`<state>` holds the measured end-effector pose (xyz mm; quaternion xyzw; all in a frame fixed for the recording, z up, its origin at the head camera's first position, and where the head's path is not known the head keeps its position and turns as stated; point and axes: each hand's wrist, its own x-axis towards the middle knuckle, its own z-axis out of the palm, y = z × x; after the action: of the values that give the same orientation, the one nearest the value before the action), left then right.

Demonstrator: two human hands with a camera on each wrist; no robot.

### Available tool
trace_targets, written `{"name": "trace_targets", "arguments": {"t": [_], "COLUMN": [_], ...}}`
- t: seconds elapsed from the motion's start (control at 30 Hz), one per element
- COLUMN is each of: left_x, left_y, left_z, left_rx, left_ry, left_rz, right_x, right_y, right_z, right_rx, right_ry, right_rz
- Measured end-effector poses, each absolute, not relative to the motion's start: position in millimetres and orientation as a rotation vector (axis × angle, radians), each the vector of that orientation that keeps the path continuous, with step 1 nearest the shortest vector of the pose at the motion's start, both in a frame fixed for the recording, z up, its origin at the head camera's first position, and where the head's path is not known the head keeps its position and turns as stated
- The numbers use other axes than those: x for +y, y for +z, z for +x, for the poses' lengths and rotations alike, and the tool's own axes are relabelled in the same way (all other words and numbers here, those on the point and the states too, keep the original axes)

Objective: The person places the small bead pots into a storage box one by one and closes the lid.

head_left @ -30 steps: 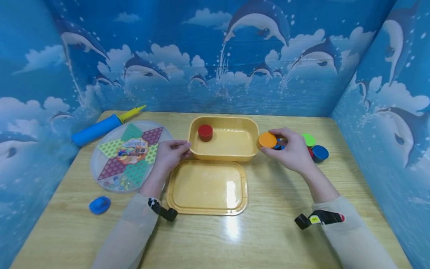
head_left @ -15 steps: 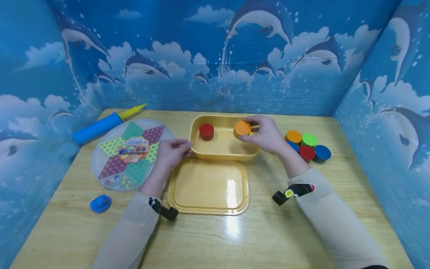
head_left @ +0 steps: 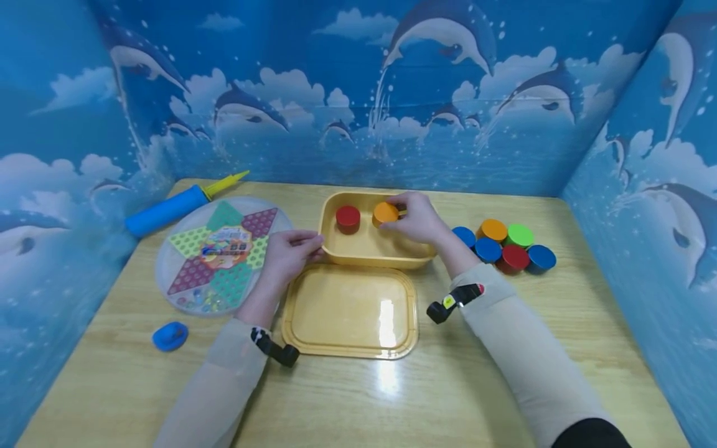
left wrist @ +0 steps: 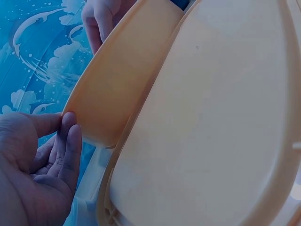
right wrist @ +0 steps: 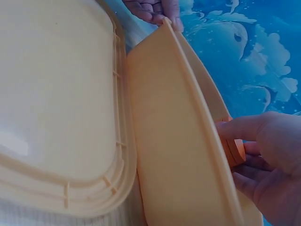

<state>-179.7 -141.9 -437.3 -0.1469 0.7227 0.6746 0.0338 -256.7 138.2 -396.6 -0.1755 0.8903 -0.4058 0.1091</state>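
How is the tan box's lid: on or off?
Off: the lid lies beside the open box, where a red disc shows inside.

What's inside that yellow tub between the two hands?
Inside the yellow tub is a red disc; to its right, the right hand holds an orange disc. The right hand hides part of the tub's floor, so I can't tell what, if anything, lies beneath.

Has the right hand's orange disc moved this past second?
Yes: in the head view, the orange disc moved left, from the right rim of the yellow container toward the red disc inside.
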Motion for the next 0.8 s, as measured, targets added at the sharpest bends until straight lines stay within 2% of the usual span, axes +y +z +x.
{"name": "trace_targets", "arguments": {"t": [0.27,0.8], "left_x": [-142.2,-141.7], "left_y": [-438.7,-440.6], "left_z": [-180.1,-179.7], "left_rx": [2.224,2.259], "left_ry": [2.084,2.068], "left_rz": [-0.437,-0.445], "right_x": [121.3,112.1], "right_y": [-409.4,-418.4], "right_z": [-269.0,-267.0], "right_rx": [2.654,2.603], "right_ry": [-1.076,-1.255], "right_rz": [-0.483,-0.392]}}
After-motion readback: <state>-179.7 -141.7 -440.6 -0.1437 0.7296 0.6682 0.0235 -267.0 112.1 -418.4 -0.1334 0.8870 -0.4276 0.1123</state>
